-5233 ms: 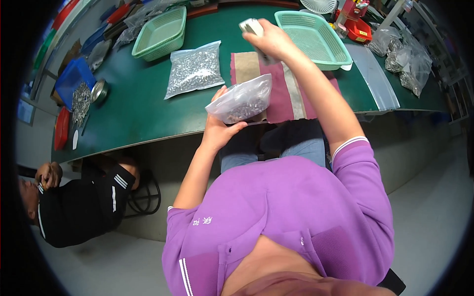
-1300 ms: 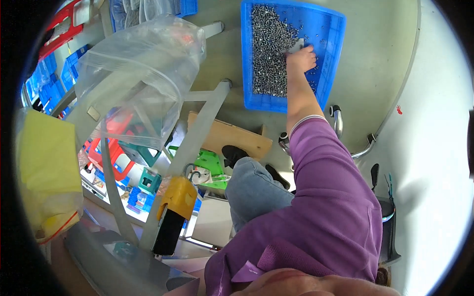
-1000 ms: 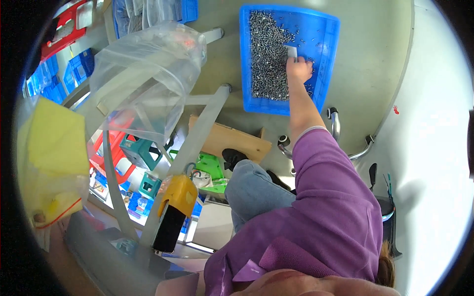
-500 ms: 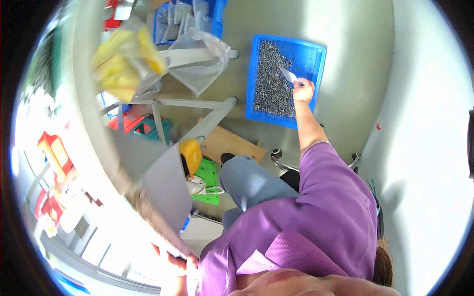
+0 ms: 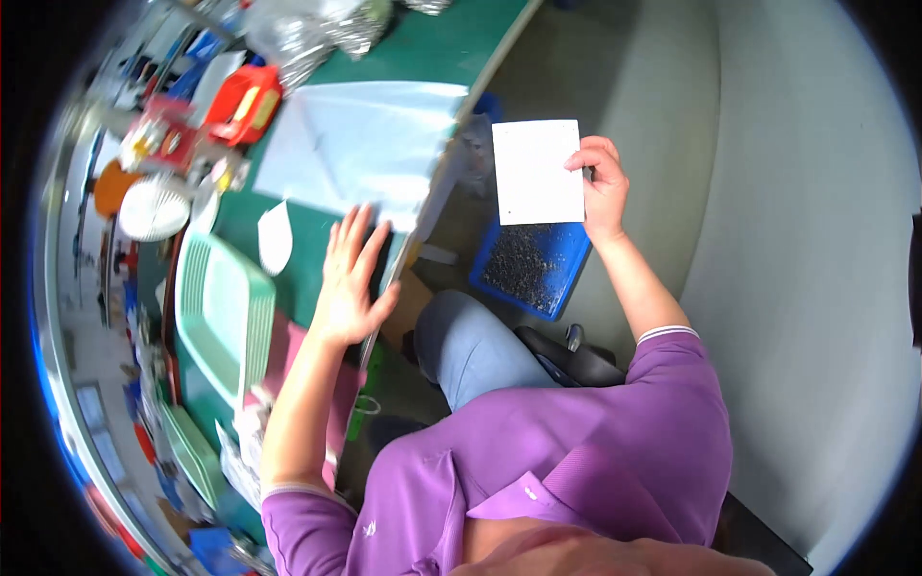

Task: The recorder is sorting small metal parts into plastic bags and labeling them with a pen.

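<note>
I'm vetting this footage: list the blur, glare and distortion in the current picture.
Head view: pale glare on the translucent plastic sheet; the white card very bright; a round white ribbed thing looks smeared; the fisheye bends the foot of the wall; black fills the corners.

A card (image 5: 538,173) lies in the right fingers (image 5: 597,158); below, a bin (image 5: 573,267). Baskets (image 5: 227,312) stand left of the left fingers (image 5: 356,230), on the table (image 5: 423,53).

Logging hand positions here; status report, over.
Right fingers pinching white rectangular card. Left fingers spread over green tabletop, contact unclear. Blue rectangular plastic tray of small metallic pieces below, partly hidden by card.
</note>
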Demonstrator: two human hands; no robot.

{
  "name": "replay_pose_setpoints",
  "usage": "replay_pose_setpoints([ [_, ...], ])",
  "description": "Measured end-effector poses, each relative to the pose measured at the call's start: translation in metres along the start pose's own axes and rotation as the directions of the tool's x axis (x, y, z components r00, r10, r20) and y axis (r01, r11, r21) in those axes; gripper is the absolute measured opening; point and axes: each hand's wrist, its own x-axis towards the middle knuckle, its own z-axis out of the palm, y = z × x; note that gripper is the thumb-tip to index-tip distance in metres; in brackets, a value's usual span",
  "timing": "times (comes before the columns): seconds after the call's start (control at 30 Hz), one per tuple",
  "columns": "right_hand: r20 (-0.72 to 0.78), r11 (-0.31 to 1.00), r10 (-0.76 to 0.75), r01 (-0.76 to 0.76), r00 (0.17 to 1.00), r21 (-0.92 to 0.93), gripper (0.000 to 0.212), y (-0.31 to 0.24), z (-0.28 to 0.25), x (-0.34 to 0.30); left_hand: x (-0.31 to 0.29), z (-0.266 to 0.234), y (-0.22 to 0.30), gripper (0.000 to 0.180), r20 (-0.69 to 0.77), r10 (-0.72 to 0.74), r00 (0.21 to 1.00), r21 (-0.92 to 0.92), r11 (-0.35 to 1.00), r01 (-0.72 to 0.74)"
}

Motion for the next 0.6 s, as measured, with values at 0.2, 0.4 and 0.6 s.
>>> replay_pose_setpoints([
  [0.2,0.18,0.957,-0.275,0.287,0.945,-0.047,0.019,-0.12,0.074,-0.012,-0.032,0.002,0.022,0.049,-0.263,0.017,0.965,-0.068,0.997,-0.036],
  [0.4,0.215,0.966,-0.257,0.243,0.942,0.092,0.026,-0.165,0.149,-0.079,-0.135,-0.021,0.072,0.036,-0.094,-0.511,0.854,-0.995,0.017,-0.099],
  [0.6,0.624,0.959,-0.209,0.035,0.753,0.28,0.031,-0.2,0.191,-0.189,-0.286,-0.012,0.073,0.038,-0.108,-0.856,0.505,-0.992,0.123,-0.003],
])
